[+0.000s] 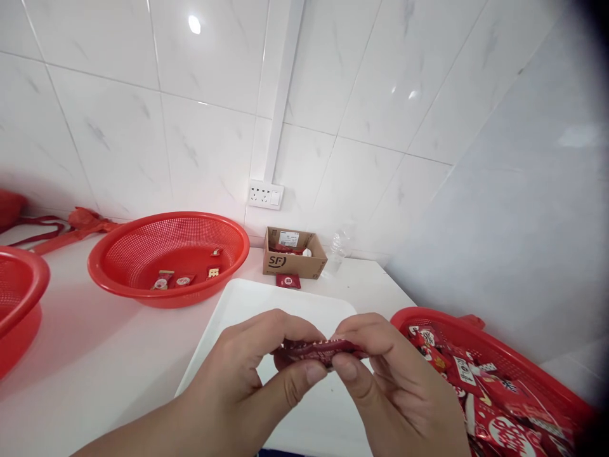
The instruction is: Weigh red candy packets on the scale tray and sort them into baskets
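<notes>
Both of my hands pinch one dark red candy wrapper (320,350) above a white tray (247,304). My left hand (259,374) grips its left end with thumb and fingers closed. My right hand (390,374) holds the right end the same way. The wrapper lies stretched between the two sets of fingertips. To the right, a red mesh basket (514,362) is full of several red wrapped candies (480,387).
A large red mesh basket (143,289) at the back left holds a few small packets (184,279). Another red basket (23,279) shows at the far left edge. A small cardboard box (294,261), a red packet (288,281) and a clear bottle (339,249) stand by the tiled wall.
</notes>
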A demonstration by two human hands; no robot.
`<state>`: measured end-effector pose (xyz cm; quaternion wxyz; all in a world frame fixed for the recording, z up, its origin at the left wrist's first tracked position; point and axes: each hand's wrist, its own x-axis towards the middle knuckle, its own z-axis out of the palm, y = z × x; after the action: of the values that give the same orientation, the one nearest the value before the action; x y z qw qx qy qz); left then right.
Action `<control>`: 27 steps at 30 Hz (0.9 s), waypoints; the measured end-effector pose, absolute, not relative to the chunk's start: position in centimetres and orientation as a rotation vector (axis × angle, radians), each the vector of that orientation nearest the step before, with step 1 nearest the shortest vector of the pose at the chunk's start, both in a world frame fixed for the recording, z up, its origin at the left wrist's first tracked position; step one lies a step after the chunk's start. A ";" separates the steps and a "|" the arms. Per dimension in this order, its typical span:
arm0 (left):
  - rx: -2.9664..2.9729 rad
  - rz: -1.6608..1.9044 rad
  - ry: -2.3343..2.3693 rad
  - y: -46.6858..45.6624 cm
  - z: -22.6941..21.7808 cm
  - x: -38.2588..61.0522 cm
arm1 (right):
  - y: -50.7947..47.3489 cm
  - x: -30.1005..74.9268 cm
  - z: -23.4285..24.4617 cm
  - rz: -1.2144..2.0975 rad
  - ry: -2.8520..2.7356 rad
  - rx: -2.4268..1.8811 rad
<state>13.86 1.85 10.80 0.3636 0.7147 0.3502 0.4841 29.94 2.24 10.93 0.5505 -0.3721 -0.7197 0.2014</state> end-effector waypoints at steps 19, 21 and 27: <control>2.033 1.492 0.842 1.8 10.5 13.8 | 1.9 30.5 11.1 0.528 -1.752 -0.734; 2.011 1.510 0.826 1.7 10.5 13.8 | 1.8 30.5 11.0 0.530 -1.744 -0.714; 1.912 1.513 0.754 1.5 10.7 13.7 | 2.0 30.4 10.7 0.513 -1.729 -0.644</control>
<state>13.75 1.54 10.68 0.2907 0.7168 0.2828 0.5672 30.41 2.03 10.71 0.5754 -0.2751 -0.7384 0.2190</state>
